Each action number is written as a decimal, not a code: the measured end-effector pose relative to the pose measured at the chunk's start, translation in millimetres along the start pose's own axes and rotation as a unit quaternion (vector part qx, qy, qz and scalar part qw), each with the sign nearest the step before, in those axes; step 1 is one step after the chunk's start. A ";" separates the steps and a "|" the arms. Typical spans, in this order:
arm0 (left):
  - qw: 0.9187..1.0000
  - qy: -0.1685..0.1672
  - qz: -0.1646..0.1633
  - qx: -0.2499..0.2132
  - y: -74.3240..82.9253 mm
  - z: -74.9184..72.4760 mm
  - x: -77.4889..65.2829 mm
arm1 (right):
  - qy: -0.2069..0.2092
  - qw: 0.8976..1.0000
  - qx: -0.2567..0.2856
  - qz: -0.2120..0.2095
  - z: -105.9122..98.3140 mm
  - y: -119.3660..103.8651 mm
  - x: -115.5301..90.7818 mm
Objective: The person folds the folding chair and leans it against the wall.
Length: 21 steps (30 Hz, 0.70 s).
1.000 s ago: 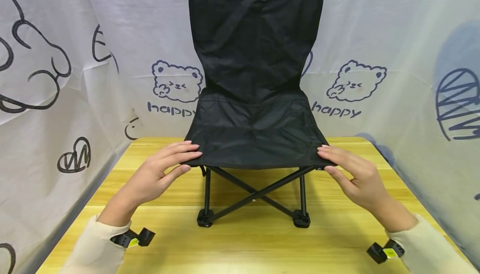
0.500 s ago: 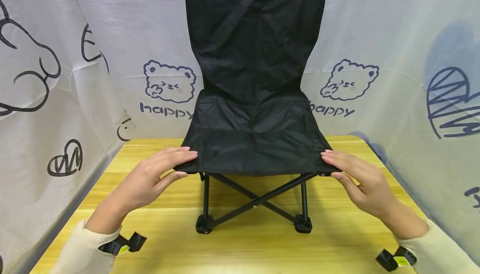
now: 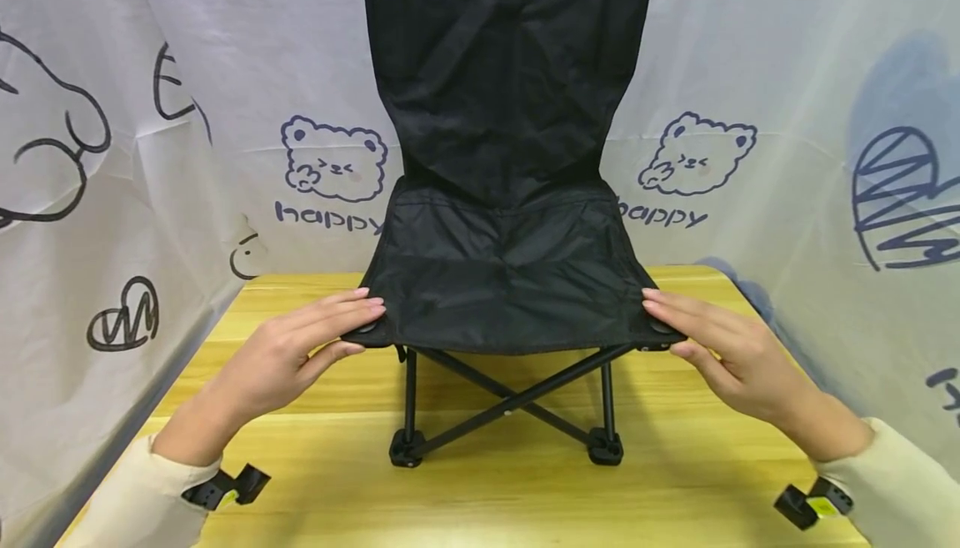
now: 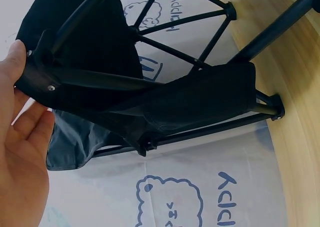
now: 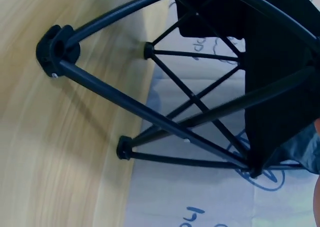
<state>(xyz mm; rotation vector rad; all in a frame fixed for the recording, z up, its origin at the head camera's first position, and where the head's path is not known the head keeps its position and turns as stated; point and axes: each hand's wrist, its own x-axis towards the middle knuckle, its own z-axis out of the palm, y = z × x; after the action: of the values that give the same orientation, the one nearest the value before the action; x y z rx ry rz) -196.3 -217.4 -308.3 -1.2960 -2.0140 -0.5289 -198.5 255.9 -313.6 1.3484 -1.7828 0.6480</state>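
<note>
A black folding chair (image 3: 506,273) with a fabric seat and tall backrest stands unfolded and upright, facing me. My left hand (image 3: 288,356) holds its front left seat corner, fingertips on top and thumb below the edge. In the left wrist view, the left hand (image 4: 22,137) has its thumb against the corner joint and its fingers by the seat fabric. My right hand (image 3: 738,364) holds the front right corner likewise, fingertips on top, thumb low at the edge. Only a sliver of the right hand (image 5: 317,197) shows in the right wrist view, where the crossed legs (image 5: 155,117) fill the middle.
The chair's feet (image 3: 405,448) rest on a wooden table (image 3: 502,506). Behind and on both sides hangs a white cloth (image 3: 330,56) printed with bears, hearts and lettering. Each wrist wears a small black camera, such as the left camera (image 3: 251,484).
Both hands have moved outward, so their fingertips reach less far over the seat. The chair sits slightly lower and larger at its front edge. The head view has shifted a little.
</note>
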 end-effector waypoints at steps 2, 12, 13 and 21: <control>1.000 0.012 0.009 0.002 -1.3 0.3 0.2 | 0.010 1.000 0.006 -0.005 2.7 -0.4 2.5; 1.000 -0.018 0.000 0.014 -2.3 -5.7 3.4 | 0.026 1.000 0.004 -0.017 -2.9 -0.9 5.8; 0.999 -0.028 -0.004 0.015 -2.3 -7.1 3.7 | 0.026 0.999 0.002 -0.018 -3.5 -0.5 5.1; 0.997 -0.068 -0.020 0.016 -0.9 -8.8 1.0 | 0.016 0.999 0.031 -0.009 -4.2 -1.5 0.7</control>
<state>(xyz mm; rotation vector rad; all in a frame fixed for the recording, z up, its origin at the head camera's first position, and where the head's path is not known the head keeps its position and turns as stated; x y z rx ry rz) -194.6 -222.9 -301.5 -1.3055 -2.1546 -0.4356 -195.9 258.4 -310.8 1.3854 -1.7365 0.7164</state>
